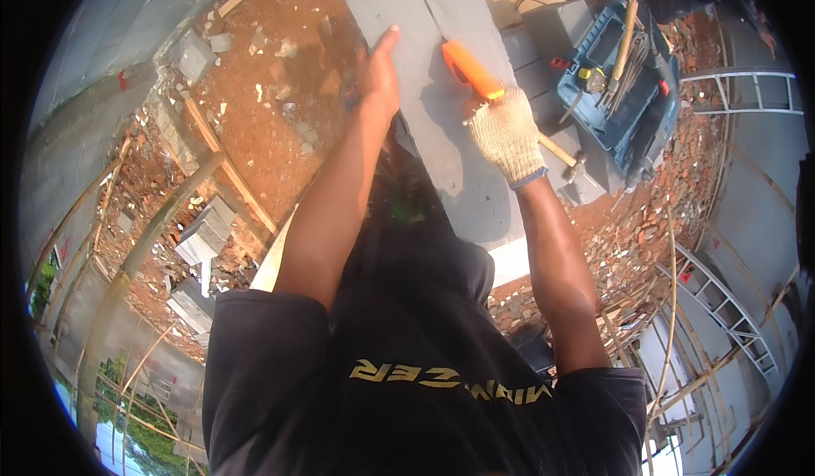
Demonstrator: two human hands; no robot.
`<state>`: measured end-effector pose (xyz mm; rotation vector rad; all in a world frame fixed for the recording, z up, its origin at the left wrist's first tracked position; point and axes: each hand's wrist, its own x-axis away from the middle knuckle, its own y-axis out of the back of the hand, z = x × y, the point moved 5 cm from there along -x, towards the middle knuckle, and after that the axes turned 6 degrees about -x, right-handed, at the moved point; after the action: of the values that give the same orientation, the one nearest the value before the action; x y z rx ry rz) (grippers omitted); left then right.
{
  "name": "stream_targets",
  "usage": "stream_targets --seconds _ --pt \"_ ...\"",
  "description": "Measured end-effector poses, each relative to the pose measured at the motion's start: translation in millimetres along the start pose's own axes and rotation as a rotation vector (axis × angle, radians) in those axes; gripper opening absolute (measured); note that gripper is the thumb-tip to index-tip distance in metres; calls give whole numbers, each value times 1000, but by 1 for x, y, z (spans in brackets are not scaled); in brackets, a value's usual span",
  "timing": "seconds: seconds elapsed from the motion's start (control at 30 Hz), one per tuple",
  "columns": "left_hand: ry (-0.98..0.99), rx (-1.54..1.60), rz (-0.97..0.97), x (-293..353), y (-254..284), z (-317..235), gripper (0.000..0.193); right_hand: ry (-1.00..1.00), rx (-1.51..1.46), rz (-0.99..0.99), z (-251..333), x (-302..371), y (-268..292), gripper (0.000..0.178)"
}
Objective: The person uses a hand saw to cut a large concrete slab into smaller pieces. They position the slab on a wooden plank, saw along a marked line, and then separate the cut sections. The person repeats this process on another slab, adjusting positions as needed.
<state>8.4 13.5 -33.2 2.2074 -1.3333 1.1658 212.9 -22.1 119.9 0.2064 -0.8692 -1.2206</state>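
Observation:
A long grey board runs from the top of the view down toward my body. My bare left hand lies flat on the board's left edge, fingers pointing away from me. My right hand, in a white knit glove, grips an orange-handled tool that slants up and left over the board. What the tool's working end looks like is hidden by the glove. A wooden-handled hammer lies just right of the gloved hand on grey blocks.
An open blue toolbox with several tools stands at the upper right on grey blocks. Red soil with rubble and bricks spreads to the left. Bamboo poles and metal frames cross the edges.

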Motion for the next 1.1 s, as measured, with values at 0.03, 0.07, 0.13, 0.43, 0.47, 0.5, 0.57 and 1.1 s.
stream_targets --seconds 0.03,0.07,0.13,0.43,0.47,0.5,0.57,1.1 --pt "-28 7 8 -2 -3 -6 93 42 107 5 1 -15 -4 23" --pt "-55 13 17 -4 -5 -12 93 83 215 8 3 -24 -5 23" --pt "-47 31 23 3 8 -7 93 -178 -445 112 -4 19 5 23" --pt "14 -14 -30 3 -4 -15 93 211 94 -169 7 -12 -2 19" --pt "13 -7 -38 -1 -4 -14 93 117 1 -107 8 -6 5 19" --pt "9 -18 -58 6 7 -10 93 5 -87 -18 10 11 4 19" --pt "-59 -24 -70 6 4 -21 94 -12 -222 39 4 45 21 24" --pt "-14 9 -1 15 -5 -21 99 42 -163 42 20 51 23 16"
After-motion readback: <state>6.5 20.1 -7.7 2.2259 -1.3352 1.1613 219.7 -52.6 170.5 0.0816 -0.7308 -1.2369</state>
